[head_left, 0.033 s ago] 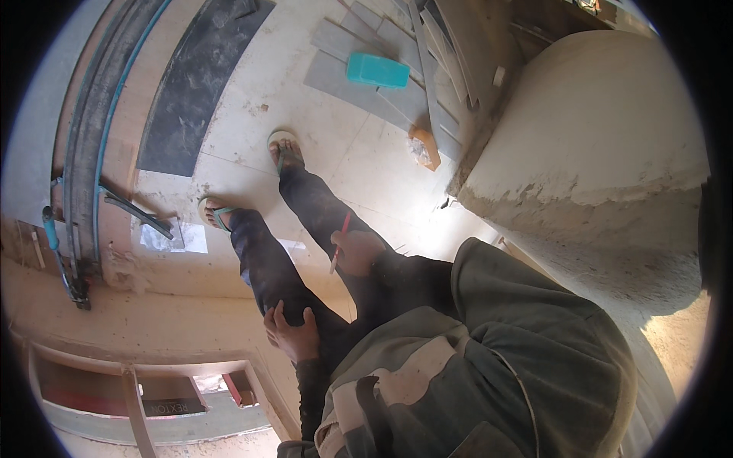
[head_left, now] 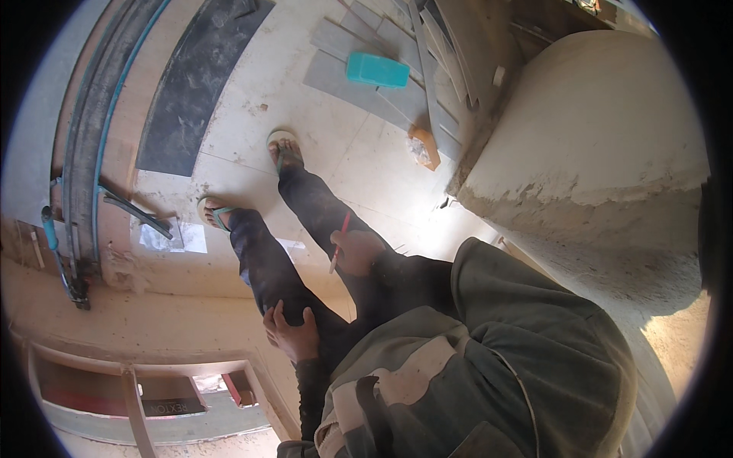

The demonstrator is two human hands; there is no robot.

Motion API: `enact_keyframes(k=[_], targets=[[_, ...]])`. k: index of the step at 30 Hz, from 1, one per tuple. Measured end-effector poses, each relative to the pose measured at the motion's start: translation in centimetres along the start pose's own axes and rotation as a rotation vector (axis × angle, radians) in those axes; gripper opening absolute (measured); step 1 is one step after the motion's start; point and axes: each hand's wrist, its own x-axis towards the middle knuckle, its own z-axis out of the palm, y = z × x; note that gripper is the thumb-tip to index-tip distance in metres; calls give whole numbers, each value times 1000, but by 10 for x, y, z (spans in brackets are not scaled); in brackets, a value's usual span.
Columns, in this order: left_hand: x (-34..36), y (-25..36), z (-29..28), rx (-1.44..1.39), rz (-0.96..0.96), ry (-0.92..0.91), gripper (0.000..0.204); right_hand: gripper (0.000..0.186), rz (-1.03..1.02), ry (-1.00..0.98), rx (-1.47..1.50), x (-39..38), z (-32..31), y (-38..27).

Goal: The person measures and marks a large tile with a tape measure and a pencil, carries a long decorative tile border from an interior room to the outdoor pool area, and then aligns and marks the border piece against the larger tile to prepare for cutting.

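I look down at my legs in dark trousers, my feet in light flip-flops. My left hand (head_left: 294, 332) rests on my left thigh with its fingers apart and nothing in them. My right hand (head_left: 355, 250) lies over my right leg, closed round a slim red-and-white pencil or marker (head_left: 346, 224). Beyond my feet on the pale tiled floor (head_left: 366, 175) are a long dark tile (head_left: 195, 99), several grey tile pieces (head_left: 328, 69), a turquoise plastic box (head_left: 378, 70) and an orange-brown carton (head_left: 426, 153) with something crumpled in it.
At left lie a long rail tool (head_left: 84, 130) with blue edges and a blue-handled piece (head_left: 50, 227), and a sheet of paper (head_left: 195, 237). At right stands a rough plastered curved structure (head_left: 580, 122). A pale frame (head_left: 134, 404) with openings sits at lower left; boards (head_left: 450, 53) stand upper right.
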Motion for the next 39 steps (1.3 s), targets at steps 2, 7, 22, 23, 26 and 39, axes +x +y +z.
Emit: enact_keyframes(k=[2, 7, 22, 23, 26, 39], targets=[[0, 1, 1, -5, 0, 10, 62, 27, -14, 11, 7, 0, -2, 0], [0, 3, 2, -2, -15, 1, 61, 27, 11, -52, -6, 2, -6, -1], [2, 8, 3, 5, 6, -22, 62, 24, -11, -45, 29, 2, -8, 3], [2, 8, 3, 11, 8, -18, 62, 23, -24, -18, 27, 3, -8, 3], [1, 9, 1, 15, 4, -20, 61, 21, -36, 9, 31, 3, -10, 1], [-1, 2, -38, 130, 115, -29, 65, 21, 42, 64, 26, -17, 10, -23]])
